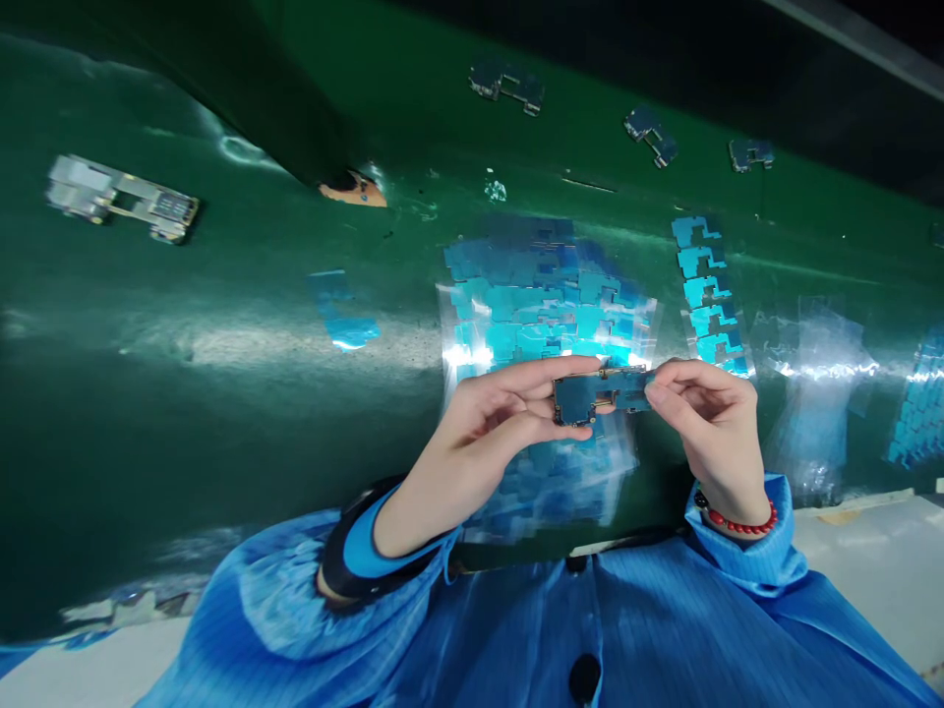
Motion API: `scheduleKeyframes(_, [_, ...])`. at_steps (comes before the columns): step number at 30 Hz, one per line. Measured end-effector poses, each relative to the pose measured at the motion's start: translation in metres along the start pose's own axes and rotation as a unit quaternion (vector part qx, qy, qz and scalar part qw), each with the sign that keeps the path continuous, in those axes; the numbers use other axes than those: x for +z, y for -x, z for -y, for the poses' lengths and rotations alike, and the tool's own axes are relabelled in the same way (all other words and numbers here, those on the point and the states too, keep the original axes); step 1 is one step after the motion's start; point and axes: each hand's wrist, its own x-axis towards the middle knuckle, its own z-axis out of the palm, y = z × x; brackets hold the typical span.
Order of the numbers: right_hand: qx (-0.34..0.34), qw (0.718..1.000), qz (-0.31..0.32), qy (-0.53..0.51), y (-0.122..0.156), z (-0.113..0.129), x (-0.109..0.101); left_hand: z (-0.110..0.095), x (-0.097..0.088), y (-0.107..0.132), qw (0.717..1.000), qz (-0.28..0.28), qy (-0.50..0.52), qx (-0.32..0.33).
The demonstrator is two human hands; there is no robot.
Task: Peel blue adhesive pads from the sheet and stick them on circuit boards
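Both hands hold a small dark circuit board [576,398] just above the sheets in front of me. My left hand [496,418] grips the board's left end between thumb and fingers. The thumb and forefinger of my right hand [704,408] pinch its right end, where a dark blue piece lies along the board; I cannot tell whether it is a sticker. Below the board lie overlapping clear sheets with shiny blue cut-out stickers [508,305]. A narrow strip of the same blue stickers [704,292] lies beyond my right hand.
A circuit board [81,187] lies at the far left. Several more boards [508,87] lie along the back of the green mat [243,442]. A loose blue film piece [343,315] sits left of the sheets. Clear film [815,383] and another sticker sheet [920,398] lie right.
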Motion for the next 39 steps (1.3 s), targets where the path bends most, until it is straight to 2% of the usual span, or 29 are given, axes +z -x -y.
scheduleKeyframes(15, [-0.004,1.0,0.002,-0.004,0.0007,-0.0014,-0.0008,-0.0023,0.0036,-0.0007,1.0,-0.01,-0.002,0.006])
scheduleKeyframes(31, [-0.007,1.0,0.0,-0.003,-0.0004,0.0009,0.0006,0.0034,-0.0007,0.0006,0.997,-0.011,-0.068,0.025])
scheduleKeyframes(39, [0.0,1.0,0.0,0.001,-0.0004,0.0014,0.0011,0.0024,0.0002,0.0016,0.994,-0.041,-0.104,0.009])
